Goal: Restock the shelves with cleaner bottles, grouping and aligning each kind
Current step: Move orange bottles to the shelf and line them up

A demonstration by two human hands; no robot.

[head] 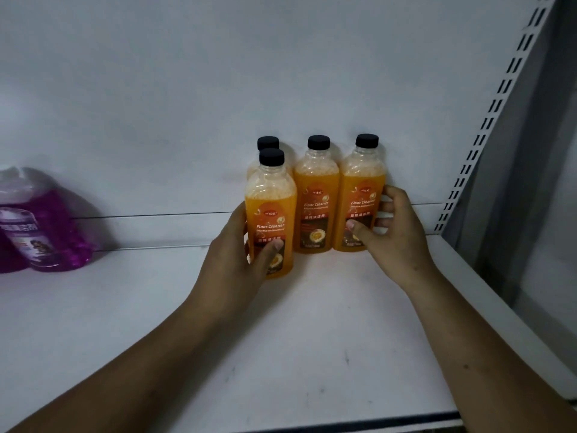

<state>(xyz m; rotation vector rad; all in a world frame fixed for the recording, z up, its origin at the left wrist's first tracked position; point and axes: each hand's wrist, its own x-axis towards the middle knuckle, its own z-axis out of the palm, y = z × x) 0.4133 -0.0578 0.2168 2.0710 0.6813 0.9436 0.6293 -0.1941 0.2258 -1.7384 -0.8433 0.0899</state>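
Observation:
Several orange floor cleaner bottles with black caps stand on the white shelf (156, 307) near the back panel. My left hand (240, 254) is wrapped around the front left orange bottle (271, 210), thumb on its label. Directly behind that one stands another orange bottle (268, 143), mostly hidden. The middle orange bottle (316, 195) stands untouched at the back. My right hand (393, 232) grips the rightmost orange bottle (359, 195), thumb in front and fingers behind it. All bottles are upright.
Purple cleaner bottles (40, 226) stand at the far left of the shelf against the back panel. A slotted metal upright (487, 126) bounds the shelf on the right. The shelf's front edge (343, 425) runs along the bottom.

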